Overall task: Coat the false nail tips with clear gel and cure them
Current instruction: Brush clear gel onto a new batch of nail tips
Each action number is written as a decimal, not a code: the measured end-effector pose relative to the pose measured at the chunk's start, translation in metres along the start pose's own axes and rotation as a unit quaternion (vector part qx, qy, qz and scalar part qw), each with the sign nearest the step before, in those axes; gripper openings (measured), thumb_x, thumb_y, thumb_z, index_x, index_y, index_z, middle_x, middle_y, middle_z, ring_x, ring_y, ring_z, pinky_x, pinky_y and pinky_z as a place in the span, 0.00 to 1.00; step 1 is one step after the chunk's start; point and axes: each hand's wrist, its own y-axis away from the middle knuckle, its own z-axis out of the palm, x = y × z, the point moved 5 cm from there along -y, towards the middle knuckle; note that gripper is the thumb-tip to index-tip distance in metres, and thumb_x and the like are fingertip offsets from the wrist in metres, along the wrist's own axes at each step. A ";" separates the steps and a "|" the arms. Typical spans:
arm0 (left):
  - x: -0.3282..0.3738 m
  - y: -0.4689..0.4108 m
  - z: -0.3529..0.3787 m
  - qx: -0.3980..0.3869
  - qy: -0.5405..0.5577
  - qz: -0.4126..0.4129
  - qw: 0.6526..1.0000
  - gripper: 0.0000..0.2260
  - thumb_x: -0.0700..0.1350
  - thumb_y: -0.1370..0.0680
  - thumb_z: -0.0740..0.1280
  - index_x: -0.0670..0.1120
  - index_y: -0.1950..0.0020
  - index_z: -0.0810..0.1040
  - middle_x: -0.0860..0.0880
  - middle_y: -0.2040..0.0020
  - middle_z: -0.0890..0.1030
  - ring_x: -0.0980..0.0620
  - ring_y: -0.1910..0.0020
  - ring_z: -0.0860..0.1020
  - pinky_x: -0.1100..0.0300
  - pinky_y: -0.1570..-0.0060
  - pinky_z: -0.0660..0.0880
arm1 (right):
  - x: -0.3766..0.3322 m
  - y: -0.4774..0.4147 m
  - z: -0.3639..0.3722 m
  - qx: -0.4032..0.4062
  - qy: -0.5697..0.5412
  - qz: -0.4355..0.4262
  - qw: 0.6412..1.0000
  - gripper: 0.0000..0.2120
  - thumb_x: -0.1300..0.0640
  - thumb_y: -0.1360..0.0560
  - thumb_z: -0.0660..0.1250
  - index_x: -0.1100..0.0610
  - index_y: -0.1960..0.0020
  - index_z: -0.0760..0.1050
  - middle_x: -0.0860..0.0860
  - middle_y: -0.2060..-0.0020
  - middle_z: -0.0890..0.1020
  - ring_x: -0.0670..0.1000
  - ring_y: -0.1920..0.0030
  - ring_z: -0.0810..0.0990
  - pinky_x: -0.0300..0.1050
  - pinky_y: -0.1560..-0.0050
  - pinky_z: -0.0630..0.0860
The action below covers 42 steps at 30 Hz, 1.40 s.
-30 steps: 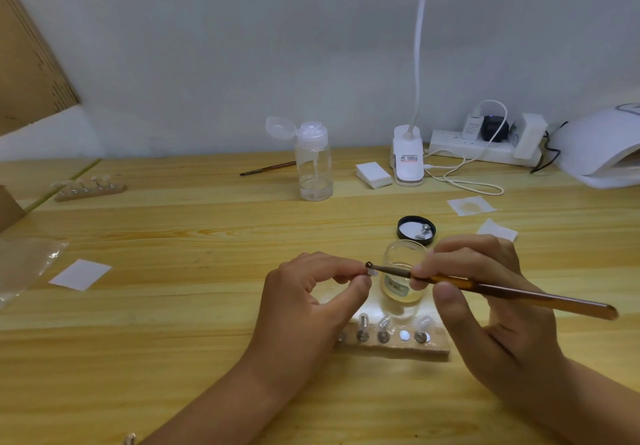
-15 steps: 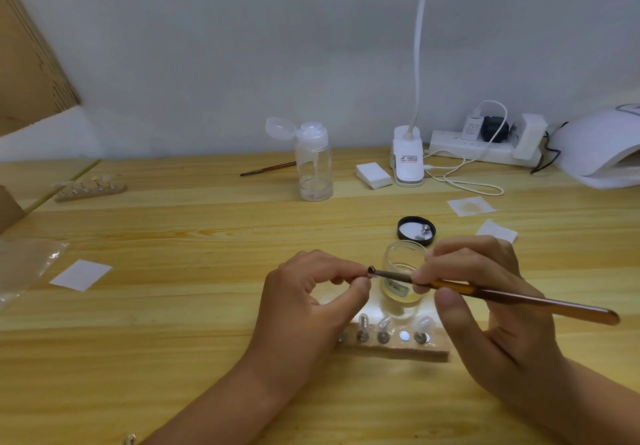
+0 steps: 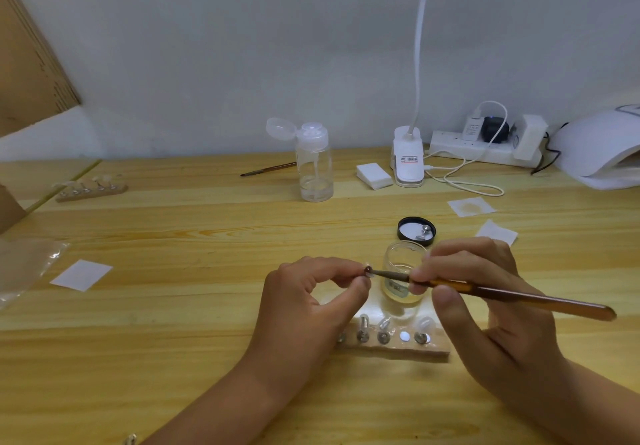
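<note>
A: Nearest first: what sits where?
B: Just in front of the gel jar (image 3: 403,283), the wooden holder (image 3: 394,350) lies on the tabletop (image 3: 173,306) with several nail tips (image 3: 383,324) upright on pegs. Just left of the jar, the left hand (image 3: 304,309) pinches 1 false nail tip (image 3: 370,274) between thumb and forefinger. The right hand (image 3: 505,333), right of the jar, pinches the brush (image 3: 540,301) like a pen, bristles touching that tip.
A: How should this coat go on?
B: Thinly, I'd say: light strokes from base to free edge, gel kept off the skin, the tip held level so nothing pools.
A: And beyond the jar?
B: The black lid (image 3: 415,230) lies open-side up just behind it; the curing lamp (image 3: 595,153) waits far behind, to the right, well apart
</note>
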 end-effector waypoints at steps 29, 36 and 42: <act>-0.006 -0.001 0.000 0.000 0.018 0.001 1.000 0.05 0.45 0.27 0.75 0.56 0.57 0.86 0.62 0.60 0.85 0.63 0.56 0.82 0.77 0.56 0.70 | 0.003 0.002 -0.001 0.018 -0.021 0.029 0.999 0.10 0.48 0.18 0.59 0.50 0.49 0.78 0.46 0.55 0.82 0.50 0.48 0.79 0.58 0.53 0.74; -0.006 -0.001 0.001 -0.009 0.024 -0.003 1.000 0.04 0.45 0.27 0.75 0.55 0.56 0.87 0.62 0.59 0.85 0.63 0.56 0.82 0.77 0.56 0.69 | 0.003 0.003 -0.004 0.039 -0.034 0.026 0.998 0.10 0.49 0.17 0.59 0.50 0.48 0.77 0.47 0.56 0.83 0.52 0.48 0.79 0.61 0.53 0.73; -0.005 -0.001 0.001 -0.009 0.025 -0.003 1.000 0.04 0.45 0.27 0.75 0.54 0.56 0.87 0.62 0.59 0.85 0.63 0.57 0.82 0.77 0.55 0.69 | 0.002 0.002 -0.002 0.025 -0.014 0.025 0.999 0.10 0.49 0.17 0.58 0.48 0.50 0.77 0.45 0.57 0.83 0.49 0.48 0.78 0.58 0.52 0.73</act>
